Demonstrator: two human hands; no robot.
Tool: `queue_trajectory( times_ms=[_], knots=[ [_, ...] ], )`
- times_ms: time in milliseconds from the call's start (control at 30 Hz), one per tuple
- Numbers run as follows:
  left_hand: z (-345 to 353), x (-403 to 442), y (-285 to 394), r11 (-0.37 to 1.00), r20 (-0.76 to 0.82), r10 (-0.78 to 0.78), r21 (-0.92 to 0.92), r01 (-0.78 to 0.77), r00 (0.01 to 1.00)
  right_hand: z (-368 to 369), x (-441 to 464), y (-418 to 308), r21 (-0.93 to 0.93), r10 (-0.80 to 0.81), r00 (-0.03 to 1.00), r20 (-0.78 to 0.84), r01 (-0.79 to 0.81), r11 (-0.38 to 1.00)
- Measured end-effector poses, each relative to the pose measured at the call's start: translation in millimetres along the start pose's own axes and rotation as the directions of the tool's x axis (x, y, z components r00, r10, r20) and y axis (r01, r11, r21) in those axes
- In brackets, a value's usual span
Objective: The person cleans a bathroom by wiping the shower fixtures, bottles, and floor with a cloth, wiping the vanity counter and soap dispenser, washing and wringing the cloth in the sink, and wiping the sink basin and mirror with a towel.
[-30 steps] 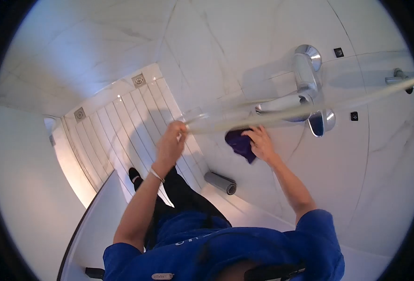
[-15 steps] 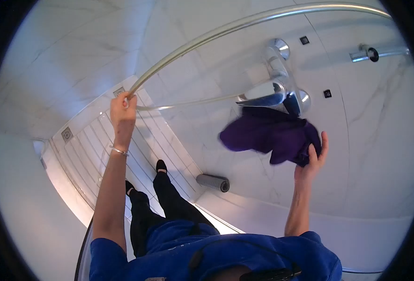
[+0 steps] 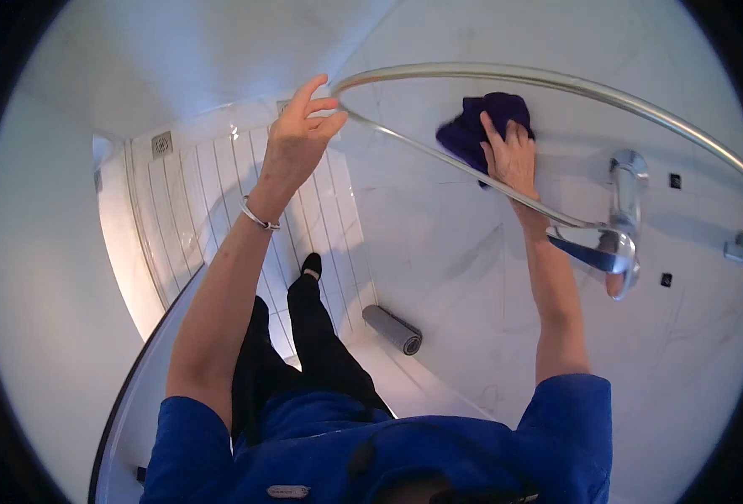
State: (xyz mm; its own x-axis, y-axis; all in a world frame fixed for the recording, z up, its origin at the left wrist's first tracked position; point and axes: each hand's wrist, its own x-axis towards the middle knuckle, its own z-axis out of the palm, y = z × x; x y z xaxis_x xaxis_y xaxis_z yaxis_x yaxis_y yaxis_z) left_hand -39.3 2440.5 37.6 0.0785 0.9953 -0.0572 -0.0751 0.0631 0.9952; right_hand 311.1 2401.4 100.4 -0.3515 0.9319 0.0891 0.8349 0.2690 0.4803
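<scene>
My right hand (image 3: 514, 164) presses a dark purple cloth (image 3: 506, 109) against the marbled wall, fingers spread over the fabric. The arm reaches behind the lower run of the shower hose. My left hand (image 3: 296, 139) is raised by the bend of the silvery shower hose (image 3: 489, 76), fingers apart, with the fingertips at or very near the hose; whether they touch is hard to tell. From that bend, one run of hose arcs to the right edge and the other leads to the chrome mixer tap (image 3: 603, 244) on the wall.
A rolled grey mat (image 3: 392, 329) lies below the wall near my legs. Pale slatted flooring (image 3: 212, 193) lies under my feet, with a small square drain grate (image 3: 162, 144) at its far side. Small black squares (image 3: 675, 181) mark the wall beside the tap.
My right hand has carried the cloth from below the tap up and left onto the wall. My left hand's fingers have opened from around the hose. The view has shifted.
</scene>
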Motion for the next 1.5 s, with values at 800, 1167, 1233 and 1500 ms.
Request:
queue_trajectory(
  times_ms=[800,1167,1233,1500],
  knots=[
    [-166.6,-252.4,-228.1,0.725,-0.207,-0.647,0.131,0.676,0.734,-9.9,69.6,-0.1,-0.24,0.034,0.998,-0.055,-0.046,0.97],
    [-148.6,-274.0,-249.4,0.704,-0.186,-0.664,0.17,0.69,0.724,85.7,134.6,-16.8,-0.323,-0.046,0.993,-0.105,0.009,0.946],
    [-147.3,-278.2,-250.5,0.707,-0.197,-0.659,0.169,0.687,0.726,125.2,123.9,-40.2,-0.288,-0.044,0.999,-0.004,0.041,0.957],
    [-164.6,-318.5,-258.1,0.596,-0.171,-0.753,0.231,0.769,0.635,148.4,-117.2,-121.0,0.173,-0.052,0.9,0.432,-0.026,0.985]
  ],
)
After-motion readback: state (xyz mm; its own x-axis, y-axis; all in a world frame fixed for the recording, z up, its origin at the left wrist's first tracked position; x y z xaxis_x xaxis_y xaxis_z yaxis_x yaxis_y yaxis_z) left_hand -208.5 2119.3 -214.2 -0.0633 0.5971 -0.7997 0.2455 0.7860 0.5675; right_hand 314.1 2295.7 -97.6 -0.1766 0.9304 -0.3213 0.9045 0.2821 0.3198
